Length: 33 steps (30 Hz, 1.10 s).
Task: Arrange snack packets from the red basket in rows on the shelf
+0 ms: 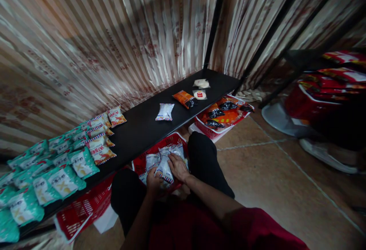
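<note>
A red basket (pixel 183 138) between my knees holds several white snack packets with striped edges. My left hand (pixel 153 179) has its fingers closed at the left edge of a white packet (pixel 164 167) in the basket. My right hand (pixel 177 167) lies over the packets at the same packet's right side, fingers spread. One more white packet (pixel 165 112) lies on the black shelf (pixel 134 128) beyond the basket. To its right on the shelf are an orange packet (pixel 184 99) and two clear packets with pale round contents (pixel 199 95).
Rows of green packets (pixel 63 181) and orange-white packets (pixel 101 154) cover the shelf's left part. A basket of orange packets (pixel 210 130) stands right of my knee, an overturned-looking red basket (pixel 82 208) below left. Another person's shoe (pixel 326 154) is at right.
</note>
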Tool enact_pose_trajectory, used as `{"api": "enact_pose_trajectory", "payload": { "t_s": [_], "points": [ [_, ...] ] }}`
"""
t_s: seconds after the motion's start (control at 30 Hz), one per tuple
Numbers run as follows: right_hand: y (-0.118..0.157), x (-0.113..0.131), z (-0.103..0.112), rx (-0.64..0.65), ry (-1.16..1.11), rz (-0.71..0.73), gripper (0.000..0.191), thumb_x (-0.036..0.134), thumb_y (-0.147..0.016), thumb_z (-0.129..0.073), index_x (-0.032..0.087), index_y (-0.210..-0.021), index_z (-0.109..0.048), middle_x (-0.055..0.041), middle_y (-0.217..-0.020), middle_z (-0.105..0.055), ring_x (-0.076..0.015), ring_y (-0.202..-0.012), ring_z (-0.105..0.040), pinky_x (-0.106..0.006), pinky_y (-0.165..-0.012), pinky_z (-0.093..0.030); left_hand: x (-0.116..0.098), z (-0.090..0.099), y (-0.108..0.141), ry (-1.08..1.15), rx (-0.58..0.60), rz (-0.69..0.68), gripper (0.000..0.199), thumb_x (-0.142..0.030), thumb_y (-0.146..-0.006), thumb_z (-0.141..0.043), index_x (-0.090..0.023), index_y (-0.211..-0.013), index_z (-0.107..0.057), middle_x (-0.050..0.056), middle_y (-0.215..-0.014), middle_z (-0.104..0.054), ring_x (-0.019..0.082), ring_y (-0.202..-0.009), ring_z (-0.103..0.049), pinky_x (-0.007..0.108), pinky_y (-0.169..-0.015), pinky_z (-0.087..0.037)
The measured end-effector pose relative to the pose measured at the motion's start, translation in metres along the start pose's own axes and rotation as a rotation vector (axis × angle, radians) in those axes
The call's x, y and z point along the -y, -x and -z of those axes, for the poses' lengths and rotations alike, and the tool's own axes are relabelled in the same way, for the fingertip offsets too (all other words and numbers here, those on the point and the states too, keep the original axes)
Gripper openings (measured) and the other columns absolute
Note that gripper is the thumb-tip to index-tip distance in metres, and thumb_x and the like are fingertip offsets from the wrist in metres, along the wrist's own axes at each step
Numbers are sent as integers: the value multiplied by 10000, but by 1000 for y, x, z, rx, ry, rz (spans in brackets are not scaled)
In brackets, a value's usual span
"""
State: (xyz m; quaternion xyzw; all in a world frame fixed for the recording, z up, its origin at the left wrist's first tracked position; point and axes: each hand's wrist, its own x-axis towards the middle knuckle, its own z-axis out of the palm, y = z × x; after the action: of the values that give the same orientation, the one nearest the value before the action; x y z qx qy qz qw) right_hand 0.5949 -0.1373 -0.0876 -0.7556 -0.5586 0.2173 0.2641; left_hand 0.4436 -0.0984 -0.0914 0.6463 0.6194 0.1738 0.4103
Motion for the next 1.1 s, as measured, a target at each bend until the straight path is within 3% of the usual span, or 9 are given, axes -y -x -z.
{"api": "enact_pose_trajectory", "payload": {
  "t_s": [0.2, 0.37, 0.63, 0.87, 1.1],
  "points": [
    [-1, -1, 4, -46, -58, 100, 424, 145, -883, -328, 116, -1242, -553, -126, -1281, -563, -200, -1207, -478, -379, -1052, -359, 3, 12, 0, 348, -25, 165, 212, -223, -755, -536, -119, -927, -603, 8, -708, -614, 133, -518, -617, 254, -512, -519],
    [4, 0, 7, -2, -8, 222, 603, 9, -720, -395, 159, -1292, -516, -105, -1337, -519, -217, -1272, -401, -429, -1069, -319, 3, 22, 2, 560, -53, 236, 220, -238, -702, -626, -134, -891, -583, -25, -635, -571, 99, -446, -563, 224, -460, -483],
    [10, 3, 10, 32, 66, 357, 661, 151, -740, -537, 154, -1384, -386, -124, -1438, -391, -272, -1344, -278, -485, -1078, -250, -12, 30, 6, 752, 11, 278, 227, -185, -656, -688, -126, -840, -569, 27, -678, -632, 116, -479, -588, 212, -432, -468],
    [8, 2, 15, 19, -3, 339, 488, 212, -807, -550, 163, -1290, -495, -122, -1383, -467, -250, -1289, -384, -448, -1064, -282, -30, 41, 8, 808, 54, 287, 169, -201, -682, -684, -137, -773, -556, 23, -618, -640, 127, -476, -602, 225, -455, -484],
    [13, 10, 24, 90, -124, 217, 446, 351, -836, -555, 137, -1228, -543, -147, -1176, -624, -256, -1091, -567, -380, -943, -416, -40, 51, 6, 804, 38, 246, 291, -361, -641, -733, -136, -754, -587, 8, -560, -614, 123, -492, -591, 217, -485, -467]
  ]
}}
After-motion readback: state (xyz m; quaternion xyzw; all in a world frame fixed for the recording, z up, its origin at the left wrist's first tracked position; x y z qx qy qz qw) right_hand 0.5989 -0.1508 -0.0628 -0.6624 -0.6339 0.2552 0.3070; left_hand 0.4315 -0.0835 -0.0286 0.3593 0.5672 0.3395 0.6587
